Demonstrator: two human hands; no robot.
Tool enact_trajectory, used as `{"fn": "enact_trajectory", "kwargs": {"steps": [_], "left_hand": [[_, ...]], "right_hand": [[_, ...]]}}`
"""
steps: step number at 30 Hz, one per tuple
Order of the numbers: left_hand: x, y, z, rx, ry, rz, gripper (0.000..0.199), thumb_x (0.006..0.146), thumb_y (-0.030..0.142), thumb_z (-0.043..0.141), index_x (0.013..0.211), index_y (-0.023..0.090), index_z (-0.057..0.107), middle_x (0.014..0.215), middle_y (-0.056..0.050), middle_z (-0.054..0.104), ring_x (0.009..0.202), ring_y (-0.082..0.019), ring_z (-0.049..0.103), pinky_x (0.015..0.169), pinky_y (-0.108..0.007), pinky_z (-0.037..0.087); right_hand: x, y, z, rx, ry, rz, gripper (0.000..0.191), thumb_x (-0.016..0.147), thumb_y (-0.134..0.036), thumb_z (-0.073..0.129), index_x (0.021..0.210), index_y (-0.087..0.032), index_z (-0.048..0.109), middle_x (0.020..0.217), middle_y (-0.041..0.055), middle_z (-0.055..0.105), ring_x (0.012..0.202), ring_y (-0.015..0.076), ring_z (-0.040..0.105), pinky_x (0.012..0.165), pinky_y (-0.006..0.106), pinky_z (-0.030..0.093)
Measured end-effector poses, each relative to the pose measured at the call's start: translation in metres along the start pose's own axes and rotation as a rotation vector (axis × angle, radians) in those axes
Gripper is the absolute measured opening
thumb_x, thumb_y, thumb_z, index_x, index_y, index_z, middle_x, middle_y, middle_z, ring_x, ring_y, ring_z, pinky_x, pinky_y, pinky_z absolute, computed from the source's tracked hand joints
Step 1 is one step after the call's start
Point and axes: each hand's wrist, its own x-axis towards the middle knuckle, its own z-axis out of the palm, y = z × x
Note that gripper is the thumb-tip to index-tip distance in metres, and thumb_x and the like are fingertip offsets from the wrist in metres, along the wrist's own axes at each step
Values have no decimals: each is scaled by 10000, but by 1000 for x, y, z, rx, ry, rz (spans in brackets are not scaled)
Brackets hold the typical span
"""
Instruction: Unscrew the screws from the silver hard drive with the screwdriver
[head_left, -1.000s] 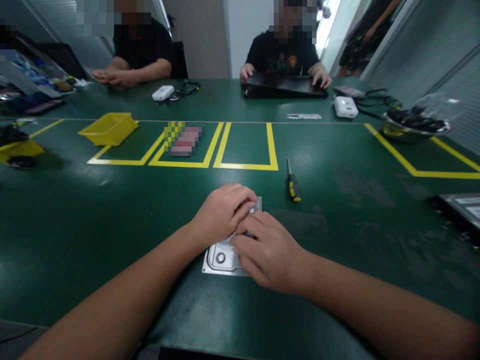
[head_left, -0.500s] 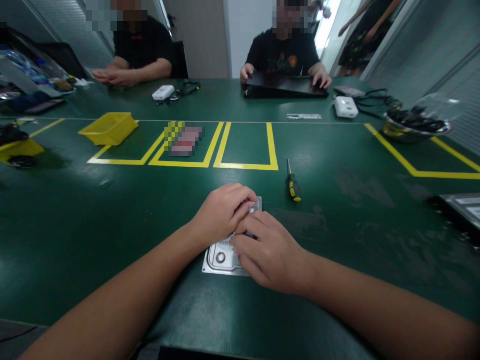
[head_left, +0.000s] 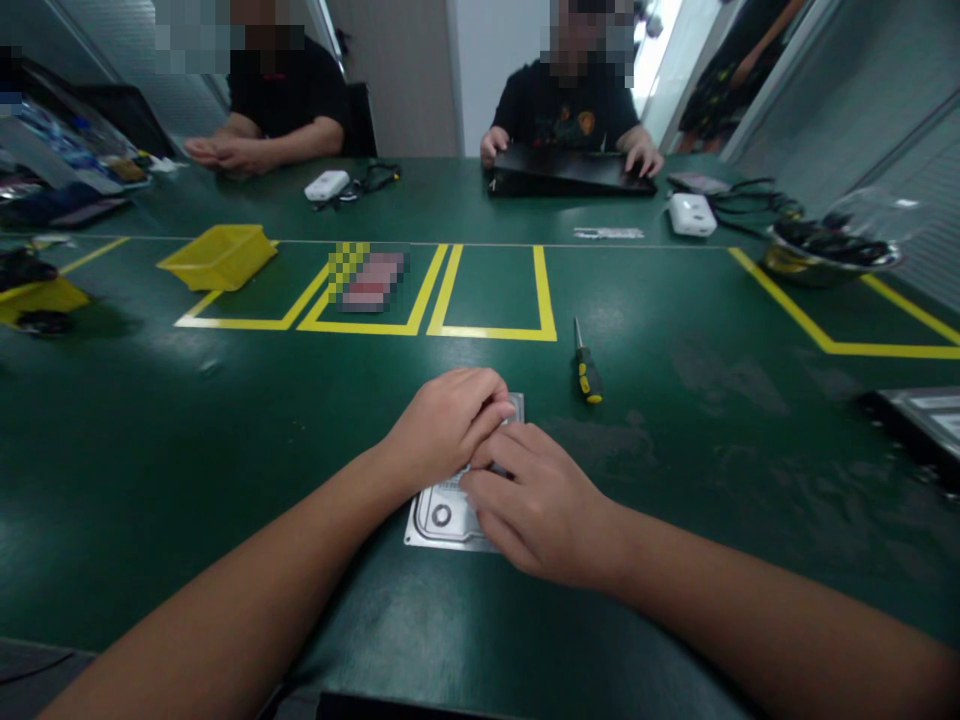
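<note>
Head view | my left hand (head_left: 454,420) and my right hand (head_left: 536,505), fingers curled, meet over the silver rectangular metal plate (head_left: 450,535); whether they grip anything I cannot tell | that plate lies on the dark green table (head_left: 225,420), partly hidden under my hands; the black-and-yellow-handled screwdriver (head_left: 587,372) lies beyond my right hand, touched by neither

Free table (head_left: 195,440) lies leftward; beyond the right hand (head_left: 538,505), a screwdriver (head_left: 587,370) obstructs.
</note>
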Motion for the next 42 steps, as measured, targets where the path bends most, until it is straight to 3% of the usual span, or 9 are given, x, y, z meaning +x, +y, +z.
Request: {"fn": "enact_trajectory", "kwargs": {"steps": [13,19,25,30,35,42], "left_hand": [[1,2,-4,-15,48,13,98,952,171,507,914,153,596,861,-10,620,798,-131,567,722,-266,421],[1,-3,-15,21,241,-48,73,920,181,544,906,152,610,830,-6,627,759,-129,577,709,-267,440],[1,-15,-22,-221,367,-231,39,873,188,592,891,161,613,786,3,616,693,-119,581,656,-251,463],[3,-22,-23,-415,417,-308,74,831,211,648,875,160,618,754,3,607,665,-110,567,618,-231,456],[3,-24,-21,-452,385,-330,104,831,227,656,897,153,625,772,-6,619,687,-114,581,632,-230,472],[0,-13,-16,-328,297,-233,75,865,215,609,905,156,631,792,-10,633,708,-121,596,657,-254,489]], "right_hand": [[-2,-1,-2,-3,-68,7,218,928,-221,455,881,-143,653,906,96,597,853,197,480,790,370,430],[-3,-2,-4,-38,-65,-10,163,903,-219,514,897,-146,660,913,81,616,876,202,503,755,369,395],[-3,-9,-6,-77,4,-47,141,886,-214,548,863,-145,670,847,63,621,818,187,510,711,362,360],[-2,-17,-8,-99,70,-202,118,884,-166,557,865,-137,669,776,44,620,725,160,498,654,339,330],[-2,-24,-6,-103,37,-312,114,892,-172,565,828,-152,658,723,15,588,627,132,441,594,328,280],[-4,-21,-1,-186,-48,-136,152,920,-200,515,916,-139,654,904,80,650,837,200,557,720,357,419]]}}
